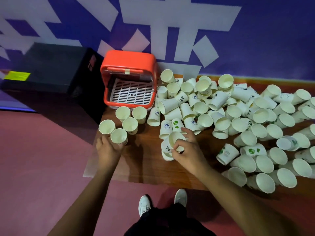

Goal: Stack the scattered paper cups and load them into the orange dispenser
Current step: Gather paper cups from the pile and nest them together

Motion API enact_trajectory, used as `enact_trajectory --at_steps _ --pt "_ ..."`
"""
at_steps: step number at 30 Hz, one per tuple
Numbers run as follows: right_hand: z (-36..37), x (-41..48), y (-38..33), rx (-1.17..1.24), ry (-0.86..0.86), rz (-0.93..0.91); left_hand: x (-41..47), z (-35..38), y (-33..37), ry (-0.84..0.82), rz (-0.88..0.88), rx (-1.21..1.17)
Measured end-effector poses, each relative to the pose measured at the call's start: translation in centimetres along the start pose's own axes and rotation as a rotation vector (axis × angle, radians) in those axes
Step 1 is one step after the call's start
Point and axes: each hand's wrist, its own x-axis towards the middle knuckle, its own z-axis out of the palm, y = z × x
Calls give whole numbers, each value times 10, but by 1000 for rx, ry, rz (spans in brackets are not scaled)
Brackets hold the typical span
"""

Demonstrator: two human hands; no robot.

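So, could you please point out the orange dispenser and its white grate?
orange dispenser (129,59), head view, on its top shell.
white grate (126,94), head view, on its slatted surface.

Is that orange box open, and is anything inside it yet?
Open and empty. The orange box has its front flap lifted, and the white slotted tray inside lies bare.

One wide-angle camera, worn on the head, looks steeply down and forward, close over the worktop (150,166). The wall (265,40) fills the top edge, the wearer's shoes (144,205) the bottom, and the paper cups (260,114) lie right of centre.
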Motion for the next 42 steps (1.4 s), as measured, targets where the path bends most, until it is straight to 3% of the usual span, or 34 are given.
enact_trajectory --at_steps 4,13,24,28,34,38,42 --pt "20 -2 6 -171 -30 -90 8 4 -19 -89 -96 -69" --pt "26 -3 1 -441 -74 -83 23 29 -20 -164 -140 -58" --pt "58 -6 5 -371 -188 -14 24 38 -25 -233 -50 -29" --pt "50 -7 6 -244 -153 58 13 24 -21 -175 45 -43" --pt "27 -3 42 -148 22 341 -4 -4 18 -133 146 -220" --pt "24 12 68 -113 72 553 -13 -8 49 -211 232 -376" --pt "27 28 80 -79 50 625 -22 7 69 -335 375 -430"
